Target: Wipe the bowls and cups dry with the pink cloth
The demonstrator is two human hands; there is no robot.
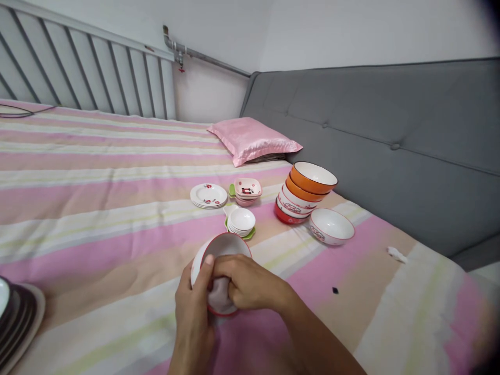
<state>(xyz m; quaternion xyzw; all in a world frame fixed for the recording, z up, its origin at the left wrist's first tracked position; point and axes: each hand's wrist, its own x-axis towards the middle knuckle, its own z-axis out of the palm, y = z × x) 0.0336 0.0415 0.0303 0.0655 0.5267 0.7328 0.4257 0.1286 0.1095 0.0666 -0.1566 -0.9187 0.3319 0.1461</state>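
Note:
A white bowl (228,244) with a red rim is tilted toward me at the lower middle. My left hand (195,291) grips its left side, with the thumb over the rim. Inside the bowl, the fingers of my right hand (250,284) are curled closed. Something pale shows below those fingers; I cannot tell whether it is a cloth or the bowl's inner wall. Just beyond the bowl stand small white dishes (241,220) stacked on a green-edged dish (250,234).
White flowered plates (209,195) and pink small dishes (248,188) lie farther back. A stack of orange, white and red bowls (312,177) leans beside a single white bowl (332,226). Dark-edged plates (23,323) sit left. Right lie a crumpled white scrap (397,254) and a black chip (335,290).

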